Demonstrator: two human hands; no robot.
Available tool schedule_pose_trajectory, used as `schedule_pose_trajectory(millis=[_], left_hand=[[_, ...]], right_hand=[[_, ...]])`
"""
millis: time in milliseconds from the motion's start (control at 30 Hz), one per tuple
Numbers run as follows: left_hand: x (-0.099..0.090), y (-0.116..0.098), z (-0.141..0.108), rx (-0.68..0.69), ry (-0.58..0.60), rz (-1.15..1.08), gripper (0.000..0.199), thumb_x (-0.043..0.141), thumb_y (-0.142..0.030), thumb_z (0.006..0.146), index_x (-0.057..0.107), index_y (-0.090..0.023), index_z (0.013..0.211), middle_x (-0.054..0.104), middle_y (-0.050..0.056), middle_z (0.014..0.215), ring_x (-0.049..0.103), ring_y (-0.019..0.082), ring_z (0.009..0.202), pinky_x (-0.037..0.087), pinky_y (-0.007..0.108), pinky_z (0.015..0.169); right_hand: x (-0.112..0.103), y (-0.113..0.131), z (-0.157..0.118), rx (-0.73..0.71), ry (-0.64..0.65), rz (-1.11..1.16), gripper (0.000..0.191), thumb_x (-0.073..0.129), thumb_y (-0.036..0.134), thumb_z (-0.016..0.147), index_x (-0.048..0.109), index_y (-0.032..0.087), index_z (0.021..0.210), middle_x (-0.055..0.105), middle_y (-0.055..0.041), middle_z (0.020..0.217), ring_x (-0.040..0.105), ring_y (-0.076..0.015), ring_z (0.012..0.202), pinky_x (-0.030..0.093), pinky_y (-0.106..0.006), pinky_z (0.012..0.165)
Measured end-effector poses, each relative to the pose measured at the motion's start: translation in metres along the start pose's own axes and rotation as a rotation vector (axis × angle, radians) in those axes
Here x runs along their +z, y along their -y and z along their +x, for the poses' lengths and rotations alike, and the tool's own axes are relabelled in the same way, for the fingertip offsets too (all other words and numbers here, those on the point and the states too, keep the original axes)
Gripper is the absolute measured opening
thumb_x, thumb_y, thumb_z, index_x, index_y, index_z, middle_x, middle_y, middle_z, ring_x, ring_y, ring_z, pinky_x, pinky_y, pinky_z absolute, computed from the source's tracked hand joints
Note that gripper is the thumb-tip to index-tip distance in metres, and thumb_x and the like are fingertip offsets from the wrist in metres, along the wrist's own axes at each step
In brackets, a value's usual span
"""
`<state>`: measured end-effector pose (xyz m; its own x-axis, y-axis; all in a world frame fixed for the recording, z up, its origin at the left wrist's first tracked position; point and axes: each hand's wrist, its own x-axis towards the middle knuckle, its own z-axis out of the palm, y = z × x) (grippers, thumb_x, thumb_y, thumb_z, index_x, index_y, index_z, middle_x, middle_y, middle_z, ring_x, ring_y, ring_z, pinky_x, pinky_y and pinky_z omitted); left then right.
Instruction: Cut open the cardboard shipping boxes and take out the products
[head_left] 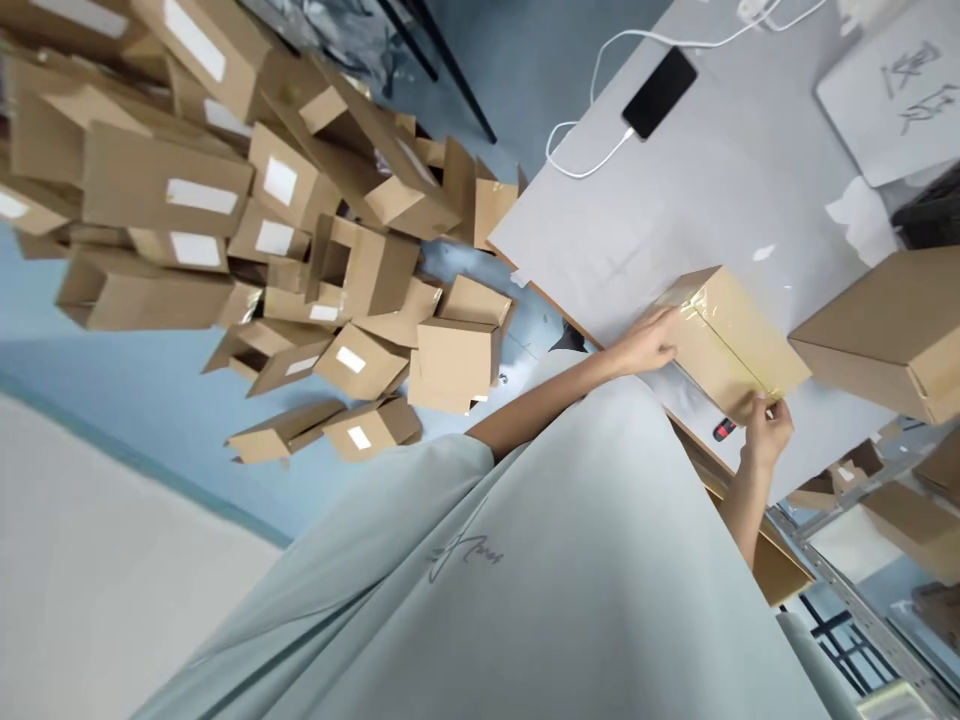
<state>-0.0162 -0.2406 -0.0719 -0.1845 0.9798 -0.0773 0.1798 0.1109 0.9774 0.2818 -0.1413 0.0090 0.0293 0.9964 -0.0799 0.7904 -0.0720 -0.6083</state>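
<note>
A small cardboard box [724, 335] lies on the table in front of me, with a strip of shiny clear packing tape [701, 305] along its top seam. My left hand [645, 343] is closed on the box's left end, its fingers reaching over the edge and its thumb at the near side. At the opposite end of the seam, my right hand [769, 430] has thumb and fingers pinched at the tape by the box's near right corner. Beside that corner lies a small red and black object [724, 429], its kind unclear.
The grey table [675, 200] holds a black phone [660, 92] with a white cable, another cardboard box [885, 325] at the right and a white box [900, 95] with handwriting. Many cardboard boxes [169, 180] are heaped on the floor at left. A metal shelf [847, 600] stands lower right.
</note>
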Motion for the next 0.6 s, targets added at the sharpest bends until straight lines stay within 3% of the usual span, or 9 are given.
schedule_pose_trajectory(millis=[67,233,400,500,600], left_hand=[[-0.008,0.001,-0.009,-0.027,-0.073,-0.006,0.077,0.066,-0.028,0.101,0.046,-0.015,0.174,0.051,0.020,0.180,0.047,0.034,0.171,0.039,0.051,0.143],[-0.044,0.026,-0.034,-0.079,-0.279,-0.040,0.072,0.068,-0.038,0.105,0.050,-0.018,0.172,0.054,0.020,0.178,0.049,0.036,0.169,0.038,0.053,0.143],[-0.074,0.054,-0.038,-0.199,-0.318,-0.247,0.078,0.071,-0.069,0.104,0.060,-0.021,0.165,0.065,0.022,0.167,0.067,0.037,0.153,0.056,0.055,0.128],[-0.086,0.045,-0.038,-0.226,-0.288,-0.234,0.087,0.069,-0.086,0.099,0.070,-0.021,0.156,0.066,0.021,0.167,0.068,0.038,0.151,0.056,0.054,0.128],[-0.097,0.021,-0.032,-0.193,-0.240,-0.166,0.084,0.064,-0.088,0.101,0.076,-0.022,0.151,0.070,0.019,0.162,0.066,0.037,0.154,0.052,0.053,0.132]], right_hand=[[0.010,0.014,-0.002,-0.055,-0.049,0.009,0.053,0.069,0.077,0.089,0.069,0.024,0.095,0.076,-0.0091,0.095,0.076,-0.0343,0.100,0.064,-0.052,0.095],[0.039,0.038,0.005,-0.154,0.137,0.183,0.046,0.070,0.062,0.096,0.080,0.022,0.117,0.083,-0.0142,0.122,0.078,-0.0362,0.123,0.060,-0.055,0.113],[0.066,0.021,-0.010,0.103,0.209,0.370,0.070,0.080,0.072,0.085,0.078,0.021,0.132,0.081,-0.0155,0.142,0.074,-0.0350,0.137,0.055,-0.060,0.124],[0.069,0.016,-0.031,0.203,0.239,0.457,0.079,0.085,0.080,0.080,0.079,0.022,0.133,0.080,-0.0152,0.148,0.072,-0.0349,0.142,0.054,-0.060,0.126],[0.059,0.024,-0.041,0.189,0.198,0.519,0.080,0.088,0.082,0.079,0.082,0.020,0.129,0.082,-0.0165,0.143,0.076,-0.0360,0.138,0.055,-0.058,0.128]])
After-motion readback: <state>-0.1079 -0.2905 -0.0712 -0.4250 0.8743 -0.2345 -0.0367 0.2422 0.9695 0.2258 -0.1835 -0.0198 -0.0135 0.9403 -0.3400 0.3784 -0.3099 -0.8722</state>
